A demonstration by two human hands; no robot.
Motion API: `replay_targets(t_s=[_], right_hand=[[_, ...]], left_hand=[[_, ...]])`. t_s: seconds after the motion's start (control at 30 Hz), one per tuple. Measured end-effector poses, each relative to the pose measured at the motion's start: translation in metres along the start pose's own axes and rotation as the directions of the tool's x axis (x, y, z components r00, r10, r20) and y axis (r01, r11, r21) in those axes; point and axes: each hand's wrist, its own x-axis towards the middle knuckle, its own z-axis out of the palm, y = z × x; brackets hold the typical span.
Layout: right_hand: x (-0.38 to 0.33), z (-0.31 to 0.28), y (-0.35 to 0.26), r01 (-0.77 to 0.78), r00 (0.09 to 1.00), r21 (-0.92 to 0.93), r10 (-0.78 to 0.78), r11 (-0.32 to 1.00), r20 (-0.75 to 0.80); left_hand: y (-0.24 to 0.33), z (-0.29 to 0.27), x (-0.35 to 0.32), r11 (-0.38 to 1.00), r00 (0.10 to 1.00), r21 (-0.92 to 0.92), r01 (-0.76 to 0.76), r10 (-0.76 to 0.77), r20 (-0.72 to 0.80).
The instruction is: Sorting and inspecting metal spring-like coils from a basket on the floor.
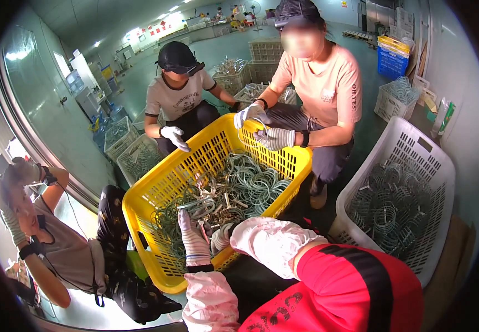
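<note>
A yellow plastic crate [156,193] sits on the floor in front of me, full of tangled pale green wire rings [250,185] and metal clips. My left hand [194,239], in a striped glove, reaches over the near rim into the tangle, its fingers among the rings. My right hand [221,237], also gloved, is curled next to it and mostly hidden by my pale pink sleeve [270,240]. What either hand grips is hard to make out.
A white basket [416,149] of coiled rings stands at my right. Two people squat beyond the crate; one holds a ring in gloved hands [264,130]. A third person sits at my left. More baskets [134,155] and a blue crate [391,61] stand behind.
</note>
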Motion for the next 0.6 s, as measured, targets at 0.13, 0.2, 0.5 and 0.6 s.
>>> replay_targets(t_s=[0.13,0.2,0.5,0.6], right_hand=[[0.008,-0.001,-0.001,-0.096,0.995,0.018,0.096,0.995,-0.009],[0.0,0.0,-0.001,-0.144,0.989,0.027,0.145,0.989,-0.012],[-0.002,0.005,-0.002,-0.358,0.932,0.069,0.361,0.931,-0.023],[-0.004,0.005,-0.001,-0.431,0.901,0.087,0.434,0.898,-0.024]], left_hand=[[0.001,0.001,0.0,0.999,0.999,0.017,-0.034,0.033,0.025],[0.003,0.005,-0.005,1.0,1.0,0.009,-0.027,0.027,0.008],[0.001,-0.002,0.001,1.0,0.999,0.007,-0.022,0.022,0.031],[0.001,0.0,0.002,1.0,1.0,0.005,-0.024,0.024,0.016]])
